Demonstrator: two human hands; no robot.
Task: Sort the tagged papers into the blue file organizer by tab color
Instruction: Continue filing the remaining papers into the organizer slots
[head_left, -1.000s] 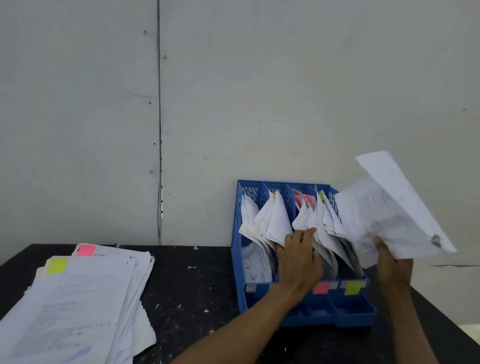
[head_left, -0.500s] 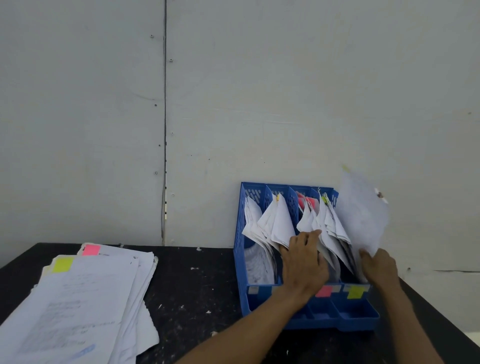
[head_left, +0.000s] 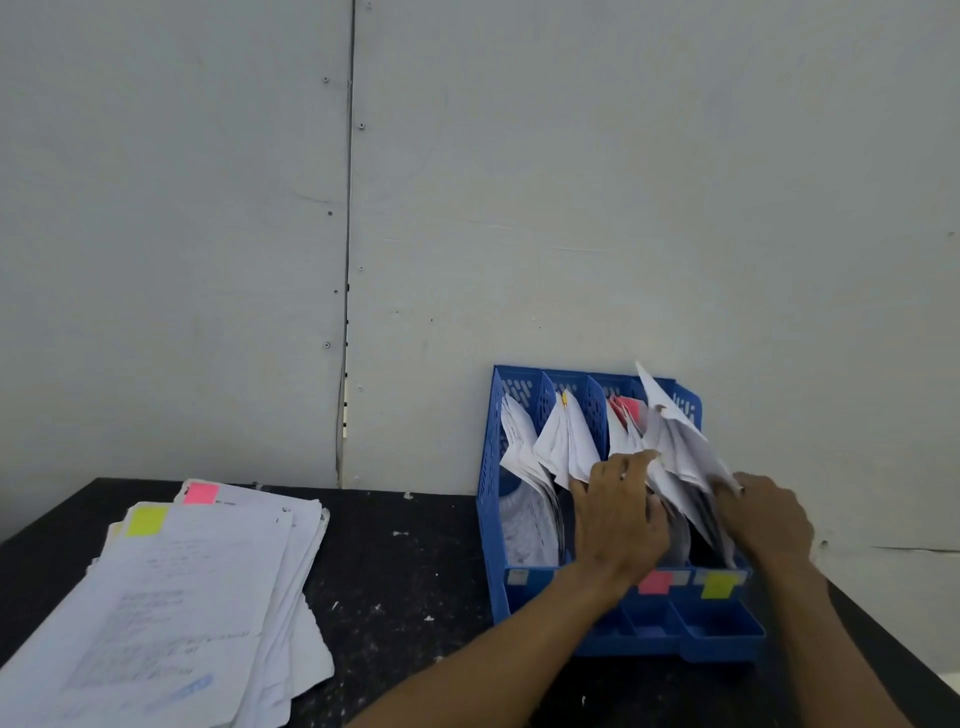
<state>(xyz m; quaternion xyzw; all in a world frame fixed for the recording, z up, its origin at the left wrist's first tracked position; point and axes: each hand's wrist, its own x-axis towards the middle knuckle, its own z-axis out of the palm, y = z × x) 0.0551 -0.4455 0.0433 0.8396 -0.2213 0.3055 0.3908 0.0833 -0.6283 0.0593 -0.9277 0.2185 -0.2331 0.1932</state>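
Observation:
A blue file organizer (head_left: 491, 499) stands against the wall with several slots full of leaning white papers. Its front carries a pink label (head_left: 654, 583) and a yellow label (head_left: 718, 585). My left hand (head_left: 621, 519) presses against the papers of the middle slots and holds them to the left. My right hand (head_left: 763, 517) grips a white paper (head_left: 675, 441) that stands in the rightmost slot, above the yellow label. On the left of the table lies a stack of tagged papers (head_left: 171, 608), with a yellow tab (head_left: 147, 521) on top and a pink tab (head_left: 201, 492) behind.
The black table (head_left: 400, 571) is speckled with white flecks and ends at a grey panelled wall (head_left: 519, 208). The organizer has small open trays (head_left: 722, 626) along its front. The table's right edge runs close beside the organizer.
My right hand has brought the white paper down from the air at the right into the rightmost slot. My left hand has stayed on the middle papers.

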